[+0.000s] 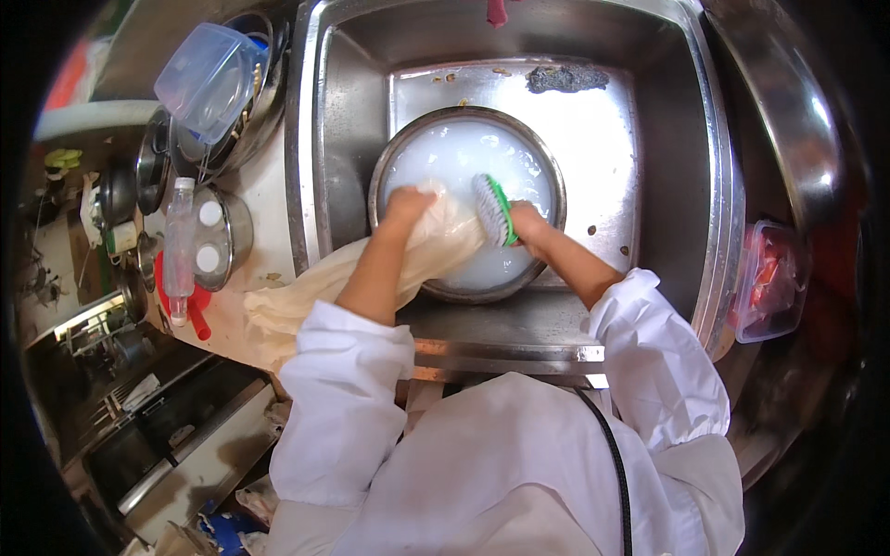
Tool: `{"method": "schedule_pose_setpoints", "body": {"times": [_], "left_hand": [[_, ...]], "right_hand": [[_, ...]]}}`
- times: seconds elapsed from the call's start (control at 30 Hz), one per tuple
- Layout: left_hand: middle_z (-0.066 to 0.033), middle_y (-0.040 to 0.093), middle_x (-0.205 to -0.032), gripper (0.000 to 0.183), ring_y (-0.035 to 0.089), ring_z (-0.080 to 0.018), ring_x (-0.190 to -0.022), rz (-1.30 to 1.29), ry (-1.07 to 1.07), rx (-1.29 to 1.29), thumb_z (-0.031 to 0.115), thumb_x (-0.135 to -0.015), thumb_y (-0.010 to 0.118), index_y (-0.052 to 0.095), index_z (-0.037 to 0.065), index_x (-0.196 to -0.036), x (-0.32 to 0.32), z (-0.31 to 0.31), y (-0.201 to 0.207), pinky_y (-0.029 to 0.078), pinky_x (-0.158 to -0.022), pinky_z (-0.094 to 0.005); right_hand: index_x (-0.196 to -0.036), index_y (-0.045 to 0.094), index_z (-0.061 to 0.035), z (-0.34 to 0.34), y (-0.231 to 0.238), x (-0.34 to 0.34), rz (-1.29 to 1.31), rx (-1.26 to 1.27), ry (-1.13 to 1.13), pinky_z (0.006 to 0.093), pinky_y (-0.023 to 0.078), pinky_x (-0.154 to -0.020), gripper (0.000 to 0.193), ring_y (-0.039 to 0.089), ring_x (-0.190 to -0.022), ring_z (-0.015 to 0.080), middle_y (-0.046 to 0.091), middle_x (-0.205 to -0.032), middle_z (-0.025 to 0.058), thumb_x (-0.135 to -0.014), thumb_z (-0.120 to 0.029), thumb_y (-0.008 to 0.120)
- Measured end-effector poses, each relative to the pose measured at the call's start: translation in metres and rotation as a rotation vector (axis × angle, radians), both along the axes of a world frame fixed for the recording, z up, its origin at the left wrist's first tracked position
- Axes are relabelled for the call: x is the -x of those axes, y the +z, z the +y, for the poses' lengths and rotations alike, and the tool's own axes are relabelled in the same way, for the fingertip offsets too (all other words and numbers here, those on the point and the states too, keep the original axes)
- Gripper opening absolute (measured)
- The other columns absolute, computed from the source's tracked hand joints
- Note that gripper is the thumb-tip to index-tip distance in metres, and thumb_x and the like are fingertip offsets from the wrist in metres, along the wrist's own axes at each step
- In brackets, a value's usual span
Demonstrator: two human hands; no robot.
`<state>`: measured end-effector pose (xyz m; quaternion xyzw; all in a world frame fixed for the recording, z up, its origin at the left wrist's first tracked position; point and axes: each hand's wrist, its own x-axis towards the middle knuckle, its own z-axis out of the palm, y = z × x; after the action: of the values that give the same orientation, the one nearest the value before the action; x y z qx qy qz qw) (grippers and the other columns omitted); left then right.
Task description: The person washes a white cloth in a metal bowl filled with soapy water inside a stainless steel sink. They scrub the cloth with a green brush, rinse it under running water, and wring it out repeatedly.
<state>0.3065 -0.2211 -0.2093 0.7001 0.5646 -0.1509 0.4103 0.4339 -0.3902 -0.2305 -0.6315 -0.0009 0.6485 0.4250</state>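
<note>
One cream cloth point(445, 248): bunched in left hand point(408, 206), grasp closed, over round metal basin point(559, 176), trailing past its rim to worktop point(269, 199) at left | right hand point(530, 225): gripping green-backed scrubbing brush point(495, 208), bristles toward cloth, contact unclear | basin: holding cloudy whitish water point(436, 148), standing in stainless-steel sink point(607, 176)

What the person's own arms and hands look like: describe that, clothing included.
The left sleeve and right sleeve are loose, wrinkled white cloth, ending partway along the forearms, so the lower forearms are bare. The left hand and right hand are ungloved. No watch or bracelet shows; rings are too small to tell.
</note>
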Motion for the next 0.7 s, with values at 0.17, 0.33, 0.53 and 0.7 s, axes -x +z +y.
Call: {"method": "schedule_pose_setpoints", "body": {"times": [0.17, 0.33, 0.53, 0.7], "left_hand": [[-0.0075, 0.06, -0.091, 0.02, 0.056, -0.0128, -0.083, -0.589, 0.279, 0.104, 0.003, -0.077, 0.053, 0.057, 0.0, -0.097, -0.023, 0.014, 0.064, 0.044, -0.073, -0.0241], [-0.0069, 0.057, -0.088, 0.023, 0.055, -0.0165, -0.083, -0.824, 0.477, 0.378, -0.007, -0.074, 0.042, 0.053, 0.0, -0.093, -0.006, 0.002, 0.073, 0.043, -0.078, -0.026], [-0.0082, 0.057, -0.096, 0.03, 0.055, -0.0158, -0.084, -0.951, 0.843, 0.442, 0.003, -0.078, 0.044, 0.05, -0.001, -0.107, -0.008, -0.016, 0.063, 0.044, -0.076, -0.0269], [-0.0062, 0.057, -0.091, 0.032, 0.053, -0.0129, -0.083, -0.8, 0.648, 0.269, 0.008, -0.082, 0.033, 0.052, 0.001, -0.106, -0.01, -0.045, 0.06, 0.043, -0.074, -0.0262]], "right_hand": [[-0.084, 0.057, -0.0047, 0.007, -0.007, -0.03, -0.002, -0.151, -0.158, 0.0223, 0.033, -0.039, 0.013, 0.049, -0.048, 0.0089, 0.056, -0.064, 0.0041, -0.081, -0.014, 0.048], [-0.118, 0.045, -0.0074, 0.02, 0.016, -0.029, -0.239, -0.111, -0.129, 0.0277, 0.042, -0.047, 0.041, 0.055, -0.057, 0.0152, 0.06, -0.078, 0.0071, -0.077, -0.006, 0.045], [-0.132, 0.032, -0.0221, 0.025, 0.081, 0.01, -0.606, -0.368, -0.085, 0.0367, 0.049, -0.065, 0.065, 0.06, -0.065, 0.0293, 0.06, -0.088, 0.0207, -0.072, 0.002, 0.04], [-0.128, 0.04, -0.0242, 0.054, 0.095, 0.022, -0.969, -0.514, 0.277, 0.042, 0.046, -0.063, 0.057, 0.059, -0.067, 0.0353, 0.06, -0.075, 0.0191, -0.075, -0.003, 0.04]]}}
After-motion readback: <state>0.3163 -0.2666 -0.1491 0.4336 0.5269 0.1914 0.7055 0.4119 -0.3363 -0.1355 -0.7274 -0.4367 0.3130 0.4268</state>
